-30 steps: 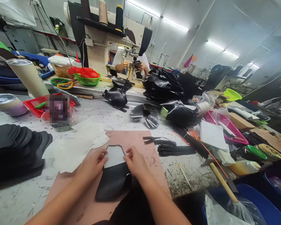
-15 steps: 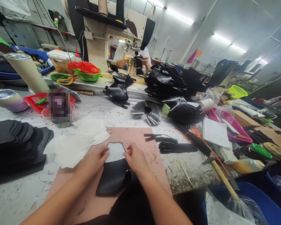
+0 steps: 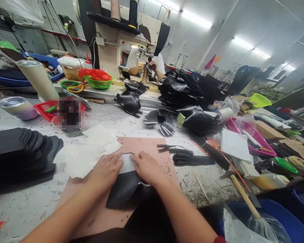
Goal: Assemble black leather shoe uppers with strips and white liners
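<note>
My left hand [image 3: 105, 172] and right hand [image 3: 148, 168] lie open, fingers flat, pressing white patch [image 3: 128, 164] onto black leather piece [image 3: 121, 192]. Pink mat [image 3: 147, 145] runs on to 12 o'clock; black strips [image 3: 191, 159] sit just off its 3 o'clock edge.

The right hand [image 3: 148, 169] hides part of the white piece [image 3: 128, 164].

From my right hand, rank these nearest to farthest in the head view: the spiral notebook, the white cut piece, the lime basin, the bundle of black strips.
1. white cut piece: touching, under the right hand.
2. bundle of black strips: just to the right, on the bench.
3. spiral notebook: farther right.
4. lime basin: far right, at the back.
</note>
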A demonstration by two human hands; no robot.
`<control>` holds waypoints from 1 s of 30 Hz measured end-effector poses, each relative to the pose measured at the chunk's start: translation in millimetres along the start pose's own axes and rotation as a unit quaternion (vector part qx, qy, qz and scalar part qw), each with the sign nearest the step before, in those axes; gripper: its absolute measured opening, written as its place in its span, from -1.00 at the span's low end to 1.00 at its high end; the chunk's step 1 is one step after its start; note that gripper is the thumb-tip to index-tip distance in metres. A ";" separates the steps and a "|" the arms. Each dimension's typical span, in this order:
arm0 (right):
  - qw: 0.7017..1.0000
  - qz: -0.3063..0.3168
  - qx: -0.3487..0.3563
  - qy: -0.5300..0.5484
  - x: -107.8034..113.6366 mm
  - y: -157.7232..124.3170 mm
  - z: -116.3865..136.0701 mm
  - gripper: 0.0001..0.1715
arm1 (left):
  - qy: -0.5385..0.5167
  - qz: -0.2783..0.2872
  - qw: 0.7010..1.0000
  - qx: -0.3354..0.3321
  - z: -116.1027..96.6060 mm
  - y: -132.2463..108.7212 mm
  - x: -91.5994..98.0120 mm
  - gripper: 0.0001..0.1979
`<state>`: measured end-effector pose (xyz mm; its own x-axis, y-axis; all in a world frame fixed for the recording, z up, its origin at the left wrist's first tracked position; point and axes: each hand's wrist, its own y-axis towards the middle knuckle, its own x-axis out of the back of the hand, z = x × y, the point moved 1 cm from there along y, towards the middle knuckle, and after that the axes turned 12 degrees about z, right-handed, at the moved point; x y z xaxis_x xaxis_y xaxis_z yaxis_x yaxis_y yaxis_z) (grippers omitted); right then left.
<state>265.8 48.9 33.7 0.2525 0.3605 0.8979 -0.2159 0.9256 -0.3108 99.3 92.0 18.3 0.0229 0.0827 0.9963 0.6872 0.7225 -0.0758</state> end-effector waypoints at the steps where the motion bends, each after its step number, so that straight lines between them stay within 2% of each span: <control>1: 1.000 0.008 0.009 0.000 2.8 -0.6 -0.3 -0.53 | 0.020 -0.015 0.999 -0.021 0.1 -1.1 -2.3 -0.73; 4: 0.998 0.039 0.005 0.051 9.5 -5.1 -1.7 -0.62 | 0.048 -0.043 0.997 -0.050 -0.3 -6.5 -10.4 -0.78; 7: 0.981 0.021 -0.056 0.186 8.4 -12.2 -3.1 -0.71 | 0.047 -0.094 0.994 -0.018 -3.9 -15.6 -16.5 -0.80; 9: 0.950 0.007 -0.080 0.302 2.0 -15.8 -2.6 -0.64 | 0.042 -0.146 0.988 0.025 -6.7 -21.6 -16.9 -0.77; 12: 0.892 0.029 -0.049 0.449 -10.3 -13.6 -1.4 -0.54 | 0.029 -0.214 0.975 0.050 -4.8 -27.7 -8.1 -0.74; 14: 0.873 -0.019 -0.033 0.486 -13.4 -5.0 -5.6 -0.54 | 0.006 -0.239 0.968 0.077 6.1 -31.0 3.0 -0.72; 17: 0.875 -0.162 -0.066 0.452 -6.4 16.4 -23.2 -0.62 | -0.034 -0.212 0.960 0.180 37.9 -40.6 17.9 -0.76; 20: 0.886 -0.225 -0.103 0.392 10.1 38.4 -40.7 -0.77 | -0.070 -0.148 0.951 0.264 74.0 -60.2 21.0 -0.77; 22: 0.892 -0.261 -0.118 0.351 22.2 47.4 -41.3 -0.85 | -0.100 -0.132 0.948 0.273 90.4 -77.1 16.3 -0.77; 24: 0.906 -0.287 -0.110 0.292 31.0 51.1 -26.4 -0.89 | -0.132 -0.148 0.946 0.256 97.0 -93.4 9.0 -0.77; 26: 0.944 -0.261 -0.043 0.197 33.1 51.8 4.9 -0.93 | -0.155 -0.179 0.944 0.230 95.1 -105.9 1.8 -0.78; 28: 0.979 -0.161 0.091 0.083 27.0 51.8 46.3 -0.89 | -0.162 -0.206 0.944 0.201 88.6 -112.9 -3.0 -0.78; 30: 0.974 -0.050 0.223 -0.004 15.9 52.0 86.2 -0.74 | -0.153 -0.219 0.949 0.170 81.9 -115.5 -5.5 -0.77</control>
<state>177.3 92.9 58.7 0.2873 0.2680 0.9196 -0.5787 0.8136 -0.0563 -39.7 64.3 18.3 -0.4579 -0.1190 0.8810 0.3077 0.9085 0.2827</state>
